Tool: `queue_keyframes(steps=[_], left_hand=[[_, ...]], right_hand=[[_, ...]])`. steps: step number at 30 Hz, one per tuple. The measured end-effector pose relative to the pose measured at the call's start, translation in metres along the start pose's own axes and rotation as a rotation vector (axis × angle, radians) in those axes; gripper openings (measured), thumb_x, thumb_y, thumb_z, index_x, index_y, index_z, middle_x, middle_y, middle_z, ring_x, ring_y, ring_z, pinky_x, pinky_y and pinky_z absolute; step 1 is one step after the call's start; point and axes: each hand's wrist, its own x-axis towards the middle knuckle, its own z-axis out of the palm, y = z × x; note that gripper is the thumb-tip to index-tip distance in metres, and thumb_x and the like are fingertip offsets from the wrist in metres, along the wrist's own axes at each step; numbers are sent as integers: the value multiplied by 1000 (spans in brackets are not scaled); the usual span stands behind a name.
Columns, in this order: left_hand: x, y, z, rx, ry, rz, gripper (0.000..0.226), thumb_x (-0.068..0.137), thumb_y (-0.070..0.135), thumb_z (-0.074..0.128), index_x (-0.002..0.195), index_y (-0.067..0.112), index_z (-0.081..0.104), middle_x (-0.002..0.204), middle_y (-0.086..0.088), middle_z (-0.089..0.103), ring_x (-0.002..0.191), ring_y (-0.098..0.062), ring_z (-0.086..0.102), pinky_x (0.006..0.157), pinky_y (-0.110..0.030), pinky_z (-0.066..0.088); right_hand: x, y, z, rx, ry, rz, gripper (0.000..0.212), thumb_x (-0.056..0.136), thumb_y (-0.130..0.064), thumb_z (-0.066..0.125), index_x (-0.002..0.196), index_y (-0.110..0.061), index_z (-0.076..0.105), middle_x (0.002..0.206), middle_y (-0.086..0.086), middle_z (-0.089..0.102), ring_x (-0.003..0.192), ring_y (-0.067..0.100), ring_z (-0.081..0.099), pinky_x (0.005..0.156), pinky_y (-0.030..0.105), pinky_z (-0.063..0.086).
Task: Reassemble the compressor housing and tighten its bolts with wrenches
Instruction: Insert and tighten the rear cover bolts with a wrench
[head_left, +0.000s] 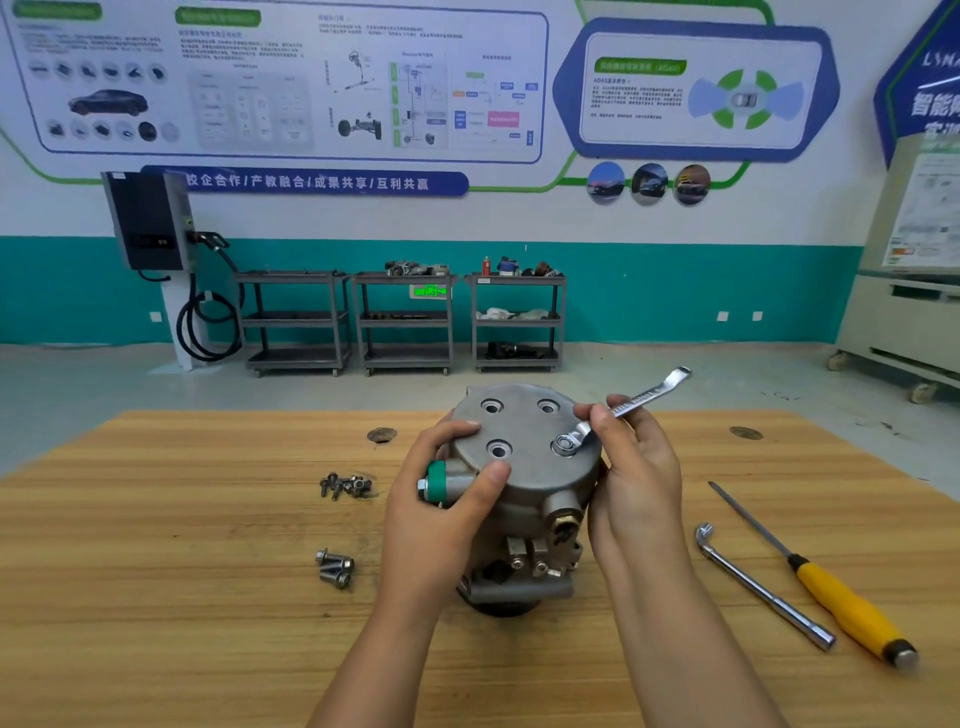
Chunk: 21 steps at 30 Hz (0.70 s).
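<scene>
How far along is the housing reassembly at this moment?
Done: the cover sits on the compressor, with one bolt seated. In hand: the right hand holds a wrench on that bolt and the left hand grips the compressor. Left: three holes are empty; loose bolts lie on the table.

- The left flank of the compressor housing (524, 467) is covered by the left hand (441, 499) gripping it, and its base is partly hidden behind both wrists
- The middle of the wrench (649, 397) is concealed within the fingers of the right hand (634, 467) pinching it
- The bolt (565, 445) is largely masked by the wrench's ring end
- The forearms (395, 649) are cut off by the bottom edge
- The small bolts (345, 484) heaped on the far side cannot be counted
- The fine print on the wall posters (291, 78) is too blurred to be read
- Objects on the carts (405, 322) are too small to be identified
- The cabinet (909, 291) is cut by the right edge
</scene>
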Motion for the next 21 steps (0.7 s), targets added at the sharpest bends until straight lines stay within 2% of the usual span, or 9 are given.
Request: queue_keyframes(steps=[6, 9, 11, 15, 21], left_hand=[[1, -1, -3, -50, 7, -18, 31, 60, 37, 71, 90, 36, 65, 101, 21, 66, 86, 0, 65, 62, -15, 50], [0, -1, -2, -28, 7, -29, 30, 64, 38, 75, 92, 36, 64, 103, 18, 66, 88, -4, 65, 64, -20, 53], [0, -3, -2, -18, 20, -21, 28, 68, 33, 80, 91, 36, 64, 103, 17, 67, 88, -3, 65, 65, -18, 52], [4, -2, -1, -49, 24, -3, 25, 69, 29, 80, 89, 32, 66, 100, 19, 67, 84, 2, 64, 60, -10, 47], [4, -1, -1, -77, 17, 16, 21, 69, 19, 66, 88, 28, 66, 91, 19, 68, 75, 2, 63, 58, -11, 46]], right_hand=[[15, -15, -4, 95, -107, 116, 19, 88, 2, 47, 78, -14, 50, 65, 0, 68, 65, 10, 66, 68, 23, 50], [36, -36, -10, 394, -106, 224, 14, 93, -15, 43, 84, -14, 54, 66, -1, 65, 64, 11, 65, 78, 30, 49], [43, -41, -15, 566, -124, 254, 25, 97, -28, 39, 85, -13, 55, 60, -3, 54, 54, 9, 56, 75, 30, 50], [36, -35, -19, 575, -71, 159, 41, 99, -41, 26, 72, -16, 45, 53, -5, 37, 45, 8, 38, 56, 23, 42], [16, -30, -19, 429, 78, -88, 41, 102, -38, 24, 70, -18, 40, 48, -8, 33, 42, 7, 34, 49, 18, 43]])
